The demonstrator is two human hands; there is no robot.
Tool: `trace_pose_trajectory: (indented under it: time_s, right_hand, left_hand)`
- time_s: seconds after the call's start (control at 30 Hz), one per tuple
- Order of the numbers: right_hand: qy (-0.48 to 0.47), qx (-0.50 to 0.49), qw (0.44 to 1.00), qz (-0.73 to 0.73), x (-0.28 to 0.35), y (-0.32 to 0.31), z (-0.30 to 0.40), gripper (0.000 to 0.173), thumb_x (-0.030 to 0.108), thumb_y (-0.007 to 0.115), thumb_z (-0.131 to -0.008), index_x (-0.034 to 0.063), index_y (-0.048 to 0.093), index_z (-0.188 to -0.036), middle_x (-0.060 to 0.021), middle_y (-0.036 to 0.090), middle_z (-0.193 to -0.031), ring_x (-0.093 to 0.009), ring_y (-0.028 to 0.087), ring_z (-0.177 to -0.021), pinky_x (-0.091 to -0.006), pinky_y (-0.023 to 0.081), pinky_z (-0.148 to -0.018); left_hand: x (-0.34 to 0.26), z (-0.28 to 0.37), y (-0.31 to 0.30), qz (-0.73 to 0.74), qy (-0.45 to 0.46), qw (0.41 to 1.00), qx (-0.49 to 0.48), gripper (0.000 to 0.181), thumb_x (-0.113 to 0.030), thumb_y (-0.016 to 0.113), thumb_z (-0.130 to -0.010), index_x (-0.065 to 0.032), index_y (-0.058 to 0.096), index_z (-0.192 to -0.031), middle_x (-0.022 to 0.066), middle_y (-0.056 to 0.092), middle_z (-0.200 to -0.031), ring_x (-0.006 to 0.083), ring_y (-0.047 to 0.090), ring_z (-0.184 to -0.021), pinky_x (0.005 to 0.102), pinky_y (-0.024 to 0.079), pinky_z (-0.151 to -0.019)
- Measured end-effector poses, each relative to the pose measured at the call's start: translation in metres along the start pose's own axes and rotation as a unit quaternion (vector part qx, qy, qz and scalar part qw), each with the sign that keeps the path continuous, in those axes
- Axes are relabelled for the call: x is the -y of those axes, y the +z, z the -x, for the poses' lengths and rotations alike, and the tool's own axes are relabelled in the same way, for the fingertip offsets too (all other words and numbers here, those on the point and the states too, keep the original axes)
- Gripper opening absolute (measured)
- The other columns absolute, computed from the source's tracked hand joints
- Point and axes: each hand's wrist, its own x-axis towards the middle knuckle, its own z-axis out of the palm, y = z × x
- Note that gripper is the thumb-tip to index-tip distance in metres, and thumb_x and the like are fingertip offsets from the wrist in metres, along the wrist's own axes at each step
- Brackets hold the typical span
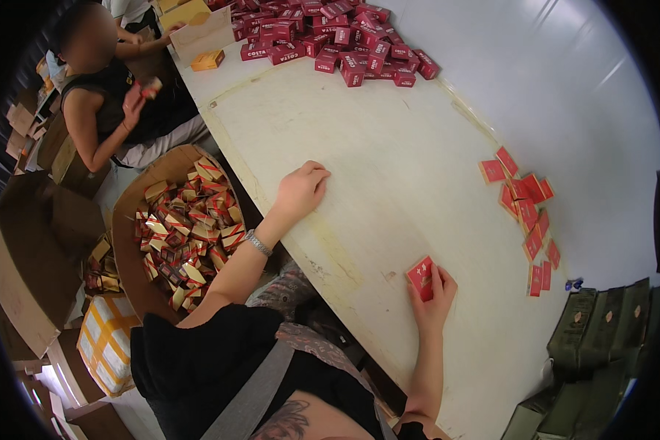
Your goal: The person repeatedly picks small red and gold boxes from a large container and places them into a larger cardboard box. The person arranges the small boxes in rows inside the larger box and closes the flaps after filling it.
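My right hand [434,302] grips a small flat red box [421,276] with pale marks, thumb on one side and fingers on the other, over the near part of the white table [363,220]. Farther left, over the tabletop, is my left hand [302,188], its fingers curled together. Nothing shows in it, though its palm side is hidden. Along the wall to the right lies a loose cluster of similar red boxes [520,190], some overlapping.
Dark red cartons [352,66] bearing writing are heaped at the table's far end, near an orange box [207,60]. A large cardboard box [122,220] of gold-and-red packs [190,231] stands left. Beyond it sits a co-worker [104,104] holding a pack. Dark green boxes [575,322] are stacked right.
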Motion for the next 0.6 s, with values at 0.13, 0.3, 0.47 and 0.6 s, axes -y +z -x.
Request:
trace_pose_trajectory:
  time_s: [0.13, 0.3, 0.47, 0.6]
  right_hand:
    - [0.002, 0.0, 1.0, 0.005, -0.001, 0.001, 0.0, 0.066, 0.014, 0.082, -0.068, 0.0026, 0.056, -0.127, -0.0146, 0.049, -0.127, -0.032, 0.044, -0.117, -0.0418, 0.038, -0.099]
    - [-0.003, -0.005, 1.0, 0.004, -0.001, 0.003, 0.0, 0.066, 0.015, 0.083, -0.068, 0.0025, 0.056, -0.127, -0.0143, 0.049, -0.127, -0.032, 0.045, -0.117, -0.0422, 0.038, -0.099]
    - [-0.06, 0.011, 0.994, 0.092, -0.003, 0.007, 0.001, 0.065, 0.025, 0.077, -0.075, 0.0046, 0.052, -0.132, -0.0139, 0.049, -0.133, -0.032, 0.044, -0.121, -0.0453, 0.034, -0.101]
    - [-0.159, 0.049, 0.971, 0.174, -0.007, 0.009, -0.004, 0.063, 0.032, 0.068, -0.084, 0.0062, 0.047, -0.137, -0.0131, 0.046, -0.141, -0.032, 0.043, -0.124, -0.0475, 0.029, -0.103]
  left_hand:
    - [-0.001, 0.0, -0.001, -0.002, 0.009, 1.0, -0.004, 0.013, -0.007, 0.061, -0.084, -0.0066, 0.069, -0.094, 0.0044, 0.065, -0.102, 0.0213, 0.064, -0.069, 0.0321, 0.052, -0.063]
    - [-0.004, -0.002, -0.007, 0.005, 0.001, 1.0, 0.005, 0.013, -0.007, 0.061, -0.084, -0.0066, 0.068, -0.096, 0.0049, 0.064, -0.102, 0.0217, 0.064, -0.07, 0.0325, 0.052, -0.064]
    - [0.002, 0.001, -0.004, 0.033, -0.017, 0.999, 0.006, 0.015, -0.01, 0.06, -0.084, -0.007, 0.068, -0.096, 0.0063, 0.064, -0.102, 0.0255, 0.064, -0.075, 0.0351, 0.053, -0.069]
    - [0.011, 0.006, 0.003, 0.028, -0.043, 0.999, -0.002, 0.016, -0.011, 0.058, -0.084, -0.0068, 0.068, -0.096, 0.0075, 0.063, -0.103, 0.0273, 0.064, -0.08, 0.0365, 0.053, -0.073]
